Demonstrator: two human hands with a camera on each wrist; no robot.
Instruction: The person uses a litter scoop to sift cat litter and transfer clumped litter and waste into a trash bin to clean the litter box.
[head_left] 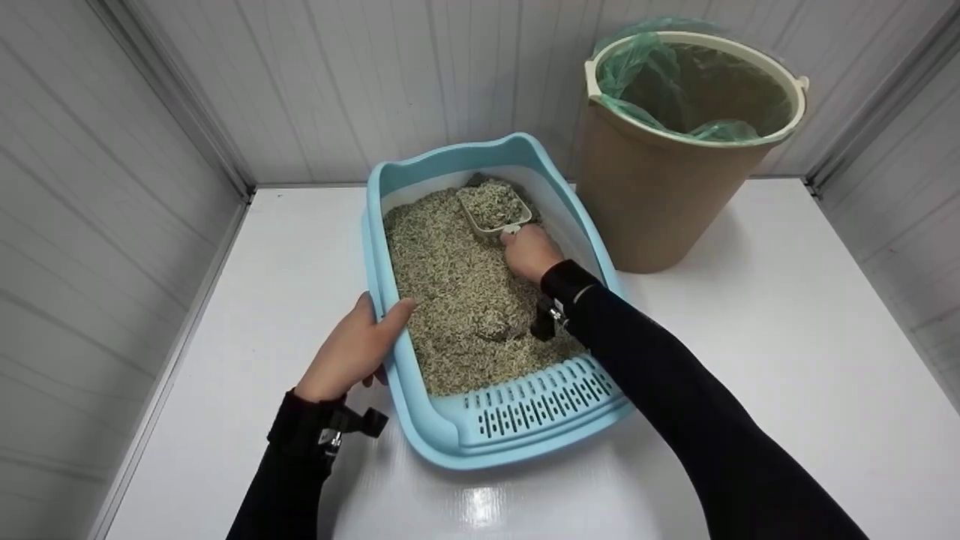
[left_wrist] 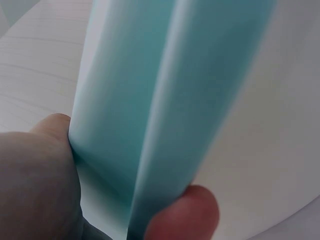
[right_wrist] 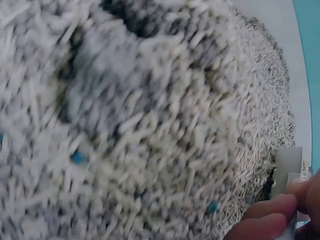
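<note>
A light blue cat litter box (head_left: 525, 442) stands on the white surface, with a bed of pellet litter (head_left: 442, 277) inside. My left hand (head_left: 351, 349) grips its left rim, thumb over the inner side and fingers beneath the outer edge; the left wrist view shows the blue wall (left_wrist: 165, 100) between thumb and fingers. Near the back right of the box, my right hand (head_left: 531, 253) holds a pale litter scoop (head_left: 491, 232) by its handle. Litter is heaped in the scoop. A dark clump (right_wrist: 107, 80) lies in the litter in the right wrist view.
Behind the box on the right stands a brown waste bin (head_left: 652, 195) lined with a green plastic bag (head_left: 637, 67). Grey panelled walls (head_left: 322, 90) enclose the back and sides. The box's front has a slotted ledge (head_left: 442, 409).
</note>
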